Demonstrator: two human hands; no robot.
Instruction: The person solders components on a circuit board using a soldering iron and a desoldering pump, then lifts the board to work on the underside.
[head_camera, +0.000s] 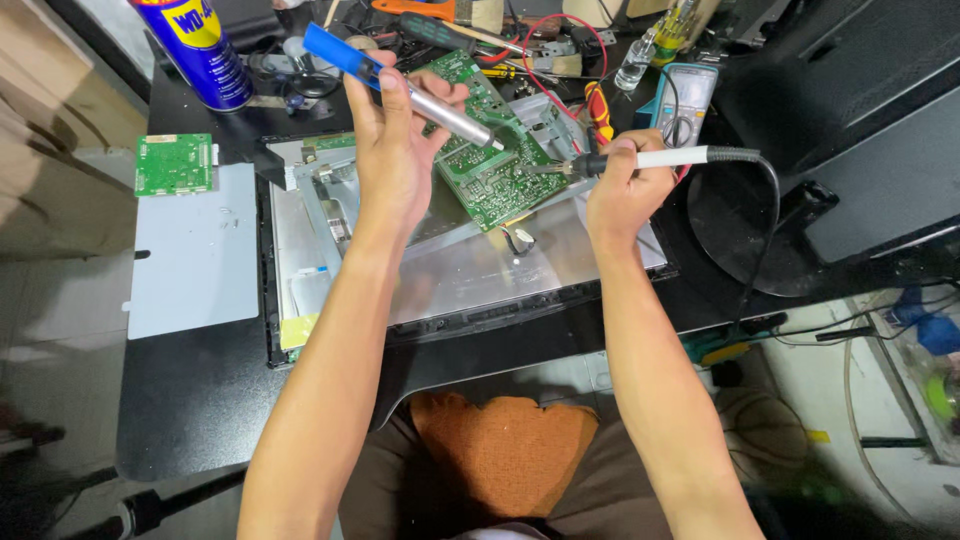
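Note:
My left hand (395, 130) grips a desoldering pump (440, 108) with a silver barrel and blue plunger, its tip pointing down at a green circuit board (490, 165). My right hand (625, 190) holds a soldering iron (670, 158) with a white handle and black cord, its metal tip resting on the board's right edge. The board lies tilted on the metal back of an opened flat monitor (460, 270) on a black table.
A small green circuit board (173, 163) and a grey metal cover plate (192, 255) lie at the left. A blue and yellow spray can (205, 45) stands at the back left. Screwdrivers, a multimeter (686, 95), a small clear bottle (635, 62) and wires crowd the back.

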